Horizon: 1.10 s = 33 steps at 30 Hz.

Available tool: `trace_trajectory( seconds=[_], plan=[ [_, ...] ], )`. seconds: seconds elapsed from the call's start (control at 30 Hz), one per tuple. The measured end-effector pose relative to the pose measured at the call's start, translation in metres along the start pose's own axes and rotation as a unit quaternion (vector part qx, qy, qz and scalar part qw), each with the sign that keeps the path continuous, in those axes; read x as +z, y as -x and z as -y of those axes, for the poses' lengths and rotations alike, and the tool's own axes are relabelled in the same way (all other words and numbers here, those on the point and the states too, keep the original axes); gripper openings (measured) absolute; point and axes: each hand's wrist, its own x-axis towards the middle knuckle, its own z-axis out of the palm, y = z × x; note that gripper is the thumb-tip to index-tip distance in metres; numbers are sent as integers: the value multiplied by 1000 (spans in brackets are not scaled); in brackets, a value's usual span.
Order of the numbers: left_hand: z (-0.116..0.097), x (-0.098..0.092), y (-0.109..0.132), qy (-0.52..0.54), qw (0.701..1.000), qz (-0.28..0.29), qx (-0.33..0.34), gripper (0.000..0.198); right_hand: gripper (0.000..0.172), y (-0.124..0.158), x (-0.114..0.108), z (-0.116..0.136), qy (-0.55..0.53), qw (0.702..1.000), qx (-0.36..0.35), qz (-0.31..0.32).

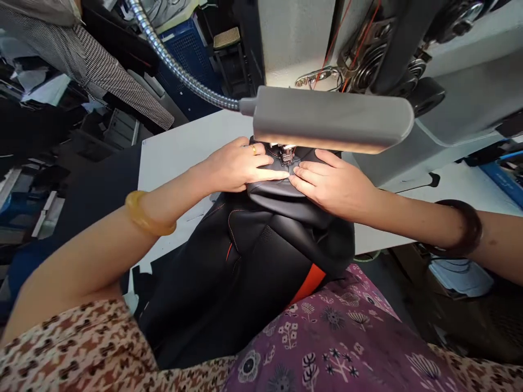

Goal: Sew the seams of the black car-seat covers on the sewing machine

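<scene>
Left hand and right hand lying flat, fingers open and pressing down, not gripping. Black stitched leather panel directly under fingertips, presser foot just between both hands, gooseneck lamp just beyond fingers.

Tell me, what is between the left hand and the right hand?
In the head view, the sewing machine's presser foot sits between the left hand and the right hand, above black padded material.

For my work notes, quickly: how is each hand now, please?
Left hand: open, lying flat on the black stitched cover.
Right hand: open, also flat on it.
</scene>
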Motion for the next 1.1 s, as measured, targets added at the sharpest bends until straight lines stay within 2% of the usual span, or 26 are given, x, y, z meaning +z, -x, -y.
trace_trajectory(
  seconds=[0.13, 0.3, 0.47, 0.57, 0.7, 0.87, 1.0, 1.1],
  plan=[
    [-2, 16, -11, -39, 999, -27, 26, 46, 49, 1, 0, -1, 17, 1000, -7, 4],
    [-13, 28, -7, 4, 989, -134, 64, 45, 50, 2, 1, -5, 54, 998, -27, 16],
    [-20, 36, -6, 23, 982, -183, 35, 42, 42, 3, 6, -11, 31, 999, -35, -19],
    [-27, 34, -7, -8, 983, -182, 4, 43, 38, 3, 7, -15, 49, 997, -49, -32],
    [-36, 33, -8, -20, 987, -148, -54, 45, 36, 2, 5, -20, 50, 997, -56, -18],
    [-42, 34, -10, -34, 970, -235, -54, 41, 34, 0, 7, -26, 25, 997, -65, -34],
    [-47, 33, -12, -25, 976, -194, -101, 41, 35, -1, 11, -32, -15, 998, -59, -32],
    [-52, 31, -15, -4, 975, -186, -124, 42, 35, -2, 14, -35, -40, 996, -62, -40]
  ],
)
